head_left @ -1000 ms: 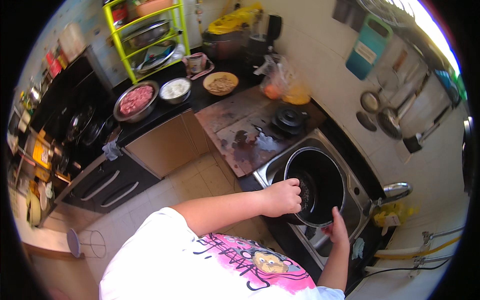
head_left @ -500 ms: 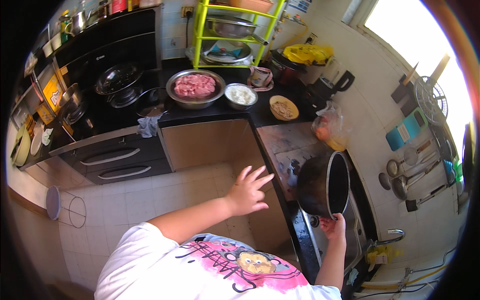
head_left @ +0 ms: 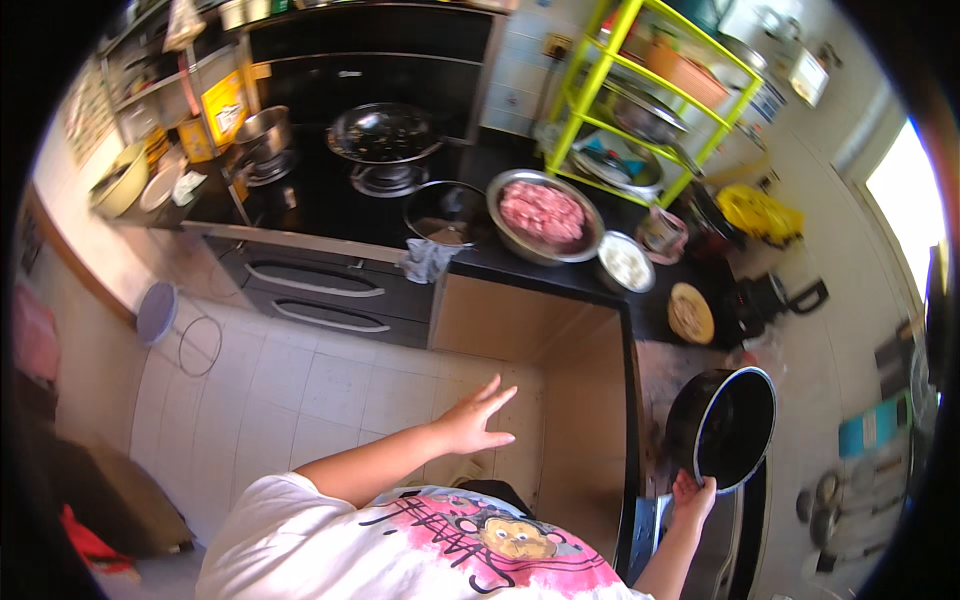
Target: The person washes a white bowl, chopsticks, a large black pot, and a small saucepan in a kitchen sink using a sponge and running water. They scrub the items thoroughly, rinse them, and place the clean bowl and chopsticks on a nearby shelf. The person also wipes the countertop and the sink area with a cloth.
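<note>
My right hand (head_left: 690, 497) grips the near rim of a deep black pot (head_left: 692, 412). The pot is tipped on its side over the right-hand counter, its mouth turned to the right, and its inside looks dark. My left hand (head_left: 474, 420) is open in the air above the floor, fingers spread and holding nothing. Beyond the pot, a small yellow bowl (head_left: 691, 313) with pale pieces in it stands on the counter. Farther back are a steel bowl of white powdery stuff (head_left: 627, 262) and a larger steel basin (head_left: 548, 252) of raw minced meat (head_left: 541, 211).
A black wok (head_left: 385, 135) sits on the stove at the back, with a steel saucepan (head_left: 263, 135) to its left. Behind the counter rises a green rack (head_left: 607, 120). Ladles and other utensils (head_left: 826, 490) hang on the right wall. A grey cloth (head_left: 427, 261) drapes over the counter edge.
The view has swung left, shifting the room to the right in the picture. The pot, still in my right hand, has its mouth turned more toward me. My left hand remains open.
</note>
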Demonstrator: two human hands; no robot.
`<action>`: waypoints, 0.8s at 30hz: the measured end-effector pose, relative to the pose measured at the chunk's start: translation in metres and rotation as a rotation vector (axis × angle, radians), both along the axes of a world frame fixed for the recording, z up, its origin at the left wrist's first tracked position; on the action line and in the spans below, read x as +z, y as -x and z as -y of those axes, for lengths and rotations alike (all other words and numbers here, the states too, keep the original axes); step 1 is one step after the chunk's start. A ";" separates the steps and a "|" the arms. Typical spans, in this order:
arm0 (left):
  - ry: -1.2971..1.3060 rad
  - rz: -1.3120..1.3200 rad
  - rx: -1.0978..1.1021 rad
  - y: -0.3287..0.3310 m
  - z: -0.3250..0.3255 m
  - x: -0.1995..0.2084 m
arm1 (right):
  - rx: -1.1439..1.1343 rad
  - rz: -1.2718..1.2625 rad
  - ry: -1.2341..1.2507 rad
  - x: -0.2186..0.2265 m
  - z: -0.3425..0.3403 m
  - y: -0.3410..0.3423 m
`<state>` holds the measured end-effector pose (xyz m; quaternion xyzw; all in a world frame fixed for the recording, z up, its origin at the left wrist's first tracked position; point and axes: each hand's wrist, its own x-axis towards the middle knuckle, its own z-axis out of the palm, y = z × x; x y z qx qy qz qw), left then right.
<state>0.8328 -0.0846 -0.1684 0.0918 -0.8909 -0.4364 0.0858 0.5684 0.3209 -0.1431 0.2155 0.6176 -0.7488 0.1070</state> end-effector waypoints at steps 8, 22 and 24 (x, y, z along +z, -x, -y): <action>-0.309 0.065 0.244 -0.006 0.063 0.016 | 0.703 -0.094 0.069 0.033 0.198 0.028; -0.537 -0.145 0.880 -0.166 0.161 -0.016 | 1.703 0.035 0.002 0.052 0.544 -0.132; -0.758 -0.126 1.027 -0.209 0.178 -0.008 | 1.764 0.072 -0.057 0.051 0.584 -0.170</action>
